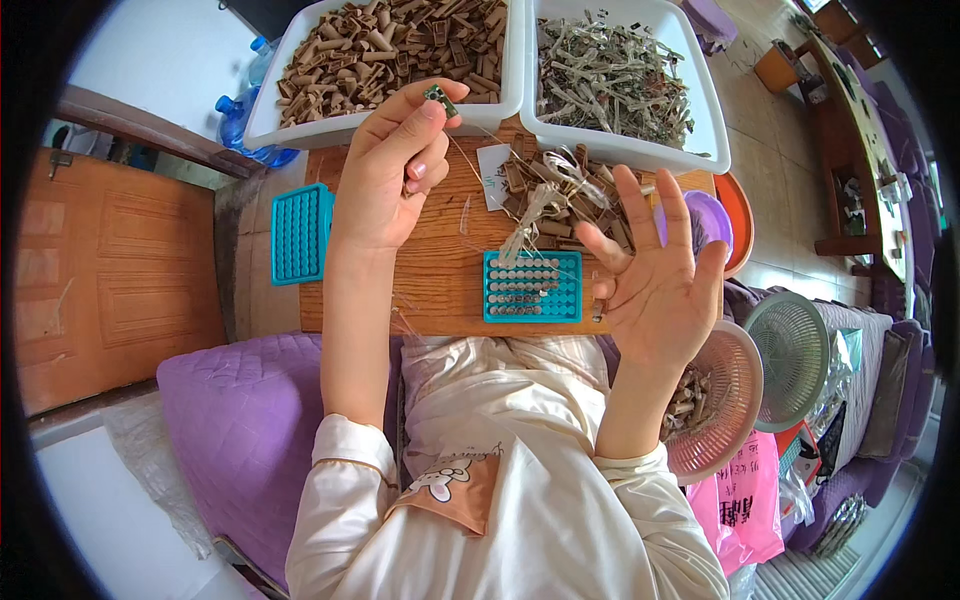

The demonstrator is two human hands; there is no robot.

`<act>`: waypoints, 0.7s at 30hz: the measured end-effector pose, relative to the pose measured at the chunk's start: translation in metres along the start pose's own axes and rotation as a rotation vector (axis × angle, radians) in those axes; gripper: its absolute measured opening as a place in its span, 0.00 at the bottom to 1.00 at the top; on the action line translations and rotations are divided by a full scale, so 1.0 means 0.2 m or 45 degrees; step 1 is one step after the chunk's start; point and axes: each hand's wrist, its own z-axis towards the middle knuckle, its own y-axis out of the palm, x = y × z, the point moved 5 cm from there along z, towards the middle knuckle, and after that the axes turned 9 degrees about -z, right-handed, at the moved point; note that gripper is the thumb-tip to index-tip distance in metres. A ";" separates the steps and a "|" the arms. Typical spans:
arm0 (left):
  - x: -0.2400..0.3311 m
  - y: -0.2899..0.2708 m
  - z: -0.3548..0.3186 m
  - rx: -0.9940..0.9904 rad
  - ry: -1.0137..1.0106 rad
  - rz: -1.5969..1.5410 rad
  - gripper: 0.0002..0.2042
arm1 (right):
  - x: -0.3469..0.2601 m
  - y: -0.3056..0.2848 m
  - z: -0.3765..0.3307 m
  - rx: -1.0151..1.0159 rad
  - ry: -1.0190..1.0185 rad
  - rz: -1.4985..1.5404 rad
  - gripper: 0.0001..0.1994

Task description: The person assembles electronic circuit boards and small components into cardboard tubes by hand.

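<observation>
My left hand (390, 165) is raised over the wooden board (440, 240), pinching a small dark green part (440, 97) between thumb and forefinger; thin wires trail down from it. My right hand (655, 270) is held up open, fingers spread, palm toward me, holding nothing. Between the hands lies a teal tray (533, 287) with rows of small metal pieces. A pile of brown parts and wire strips (560, 195) sits just above the tray.
Two white bins stand at the back: the left bin (300, 120) holds brown parts, the right bin (700, 140) greyish wire scraps. A second teal tray (300, 233) hangs off the board's left edge. A pink basket (720, 420) with parts is at my right.
</observation>
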 end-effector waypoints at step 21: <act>0.02 0.01 0.01 -0.038 0.083 0.119 0.11 | 0.09 0.00 0.00 -0.081 0.176 -0.117 0.34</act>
